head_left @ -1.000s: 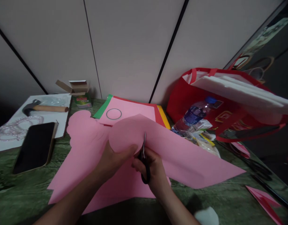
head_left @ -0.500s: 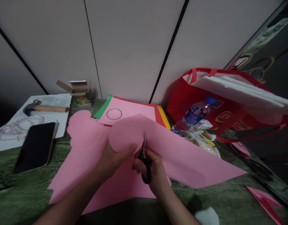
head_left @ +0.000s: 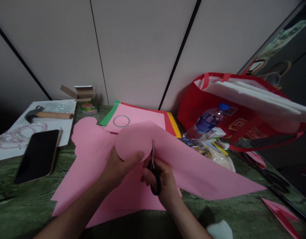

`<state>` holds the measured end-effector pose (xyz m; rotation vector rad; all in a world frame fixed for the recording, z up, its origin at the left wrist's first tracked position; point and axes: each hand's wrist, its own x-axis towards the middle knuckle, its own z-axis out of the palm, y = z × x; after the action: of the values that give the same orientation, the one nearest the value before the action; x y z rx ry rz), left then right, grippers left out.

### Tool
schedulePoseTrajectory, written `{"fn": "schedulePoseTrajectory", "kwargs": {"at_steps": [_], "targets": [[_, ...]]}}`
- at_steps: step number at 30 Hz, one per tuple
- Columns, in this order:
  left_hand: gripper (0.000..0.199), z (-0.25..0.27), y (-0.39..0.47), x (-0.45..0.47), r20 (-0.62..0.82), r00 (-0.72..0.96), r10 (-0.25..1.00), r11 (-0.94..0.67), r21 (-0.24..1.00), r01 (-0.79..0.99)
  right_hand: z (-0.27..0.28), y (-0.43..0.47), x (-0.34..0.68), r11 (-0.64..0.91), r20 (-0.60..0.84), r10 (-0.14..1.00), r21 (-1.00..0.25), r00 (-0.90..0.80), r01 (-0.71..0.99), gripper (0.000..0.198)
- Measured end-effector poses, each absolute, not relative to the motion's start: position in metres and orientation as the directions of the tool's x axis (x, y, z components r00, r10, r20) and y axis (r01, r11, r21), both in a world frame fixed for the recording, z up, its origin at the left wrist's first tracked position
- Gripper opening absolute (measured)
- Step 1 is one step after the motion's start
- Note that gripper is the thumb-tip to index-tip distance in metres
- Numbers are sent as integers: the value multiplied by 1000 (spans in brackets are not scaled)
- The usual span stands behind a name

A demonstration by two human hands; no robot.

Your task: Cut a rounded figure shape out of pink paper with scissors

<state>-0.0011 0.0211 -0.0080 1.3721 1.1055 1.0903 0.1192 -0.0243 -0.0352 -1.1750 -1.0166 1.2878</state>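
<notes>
My left hand [head_left: 123, 169] grips a sheet of pink paper [head_left: 192, 166], its thumb on top of a rounded, partly cut edge. In my right hand [head_left: 159, 177] is a pair of scissors [head_left: 155, 179] with black handles, fingers wrapped round the loops. The blades point away from me, at the paper just right of the rounded part. The sheet's loose side spreads out to the right, ending in a point. Beneath my hands lie more pink sheets [head_left: 75, 186], and pink rounded cut-outs [head_left: 87, 132] rest on them at the left.
A phone [head_left: 38, 156], a hammer [head_left: 49, 115] and clear beads [head_left: 21, 134] lie at the left, near a small open box [head_left: 87, 103]. Coloured paper [head_left: 140, 114] bearing a thin ring [head_left: 121, 121] is behind. A water bottle [head_left: 205, 124] leans by a red bag [head_left: 192, 99] at the right.
The scissors and both hands stay almost in place. The paper's right-hand tip has shifted slightly to the right.
</notes>
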Motion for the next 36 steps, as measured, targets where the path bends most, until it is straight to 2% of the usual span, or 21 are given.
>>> {"fn": "schedulePoseTrajectory", "kwargs": {"at_steps": [5,14,18,23,28,36], "targets": [[11,-14,21,-6,55,155,986,-68,995,74,-37,-24,120,-56,-64,997,-986,46,-159,31],[12,-13,19,-2,74,5,997,-74,996,54,-44,-26,118,-69,-72,997,-979,12,-194,27],[20,-5,9,4,17,-5,1000,-17,996,85,-44,-26,119,-49,-44,999,-983,-31,-174,25],[18,-1,7,4,-38,22,999,34,984,173,-46,-23,121,-55,-57,998,-984,5,-171,22],[35,-9,12,2,-9,38,999,0,971,238,-41,-19,124,-16,-23,999,-973,25,-229,27],[35,-6,10,3,6,6,1000,-7,964,267,-42,-19,126,-14,-12,1000,-973,-10,-229,31]]}}
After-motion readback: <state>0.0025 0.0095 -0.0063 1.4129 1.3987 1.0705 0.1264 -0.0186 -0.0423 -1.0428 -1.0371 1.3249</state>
